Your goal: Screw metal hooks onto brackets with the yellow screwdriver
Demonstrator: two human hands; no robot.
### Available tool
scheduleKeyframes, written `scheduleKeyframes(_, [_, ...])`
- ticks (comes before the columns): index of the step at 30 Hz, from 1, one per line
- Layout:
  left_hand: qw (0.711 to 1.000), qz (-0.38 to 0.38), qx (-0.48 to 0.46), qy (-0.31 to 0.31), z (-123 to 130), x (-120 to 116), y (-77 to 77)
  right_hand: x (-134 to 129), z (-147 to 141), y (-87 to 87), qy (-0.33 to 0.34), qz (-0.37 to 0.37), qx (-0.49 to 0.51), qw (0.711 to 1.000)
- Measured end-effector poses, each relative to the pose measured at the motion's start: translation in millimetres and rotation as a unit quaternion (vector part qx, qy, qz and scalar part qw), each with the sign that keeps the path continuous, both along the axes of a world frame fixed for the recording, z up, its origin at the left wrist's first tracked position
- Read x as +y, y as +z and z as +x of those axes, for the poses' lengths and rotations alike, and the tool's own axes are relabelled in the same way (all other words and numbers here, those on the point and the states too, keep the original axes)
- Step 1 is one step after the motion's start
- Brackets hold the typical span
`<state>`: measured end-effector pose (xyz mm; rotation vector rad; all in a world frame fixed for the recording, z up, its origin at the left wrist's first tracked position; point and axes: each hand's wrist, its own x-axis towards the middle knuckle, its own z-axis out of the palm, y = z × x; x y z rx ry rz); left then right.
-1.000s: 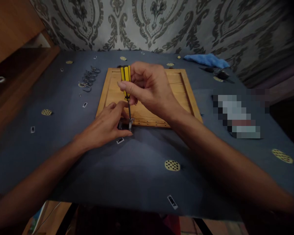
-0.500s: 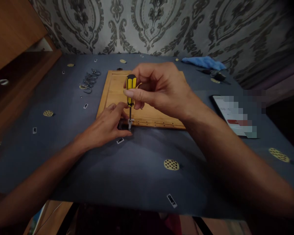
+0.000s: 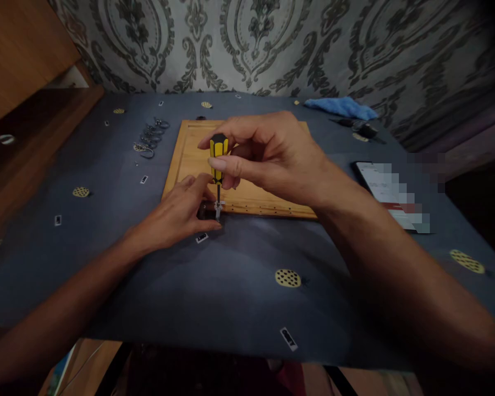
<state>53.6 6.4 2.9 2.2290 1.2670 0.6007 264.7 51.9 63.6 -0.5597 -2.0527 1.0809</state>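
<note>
A wooden board (image 3: 268,199) with a row of small holes along its near edge lies on the table. At its near left corner sits a small metal fitting (image 3: 218,211). My left hand (image 3: 183,209) is closed around that fitting, thumb in front and fingers behind. Between the thumb and fingers of my right hand (image 3: 268,157) is a yellow and black screwdriver (image 3: 218,157), held upright, its tip down on the fitting. Whatever screw is under the tip is too small to make out.
Several metal hooks (image 3: 152,136) lie left of the board. A phone (image 3: 385,192) rests to the right, with a dark tool (image 3: 365,128) and a blue cloth (image 3: 342,107) behind it. A wooden cabinet (image 3: 28,55) stands at the left.
My right hand and the screwdriver's handle have shifted slightly down, and the index finger has stretched out past the handle. My left hand has stayed in place.
</note>
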Motion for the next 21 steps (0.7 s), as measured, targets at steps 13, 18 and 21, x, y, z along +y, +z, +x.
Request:
scheduleKeyframes(13, [1.0,0.006,-0.005,-0.011,-1,0,-4.9,13,-25,-19.7,-0.107,0.035,0.008,0.994])
scheduleKeyframes(18, [1.0,0.014,0.003,-0.011,0,0,-4.0,18,-26,-22.2,-0.12,0.041,0.002,0.992])
scheduleKeyframes(21, [1.0,0.008,0.001,-0.013,0,0,-2.7,18,-26,-21.5,-0.116,0.032,0.004,0.993])
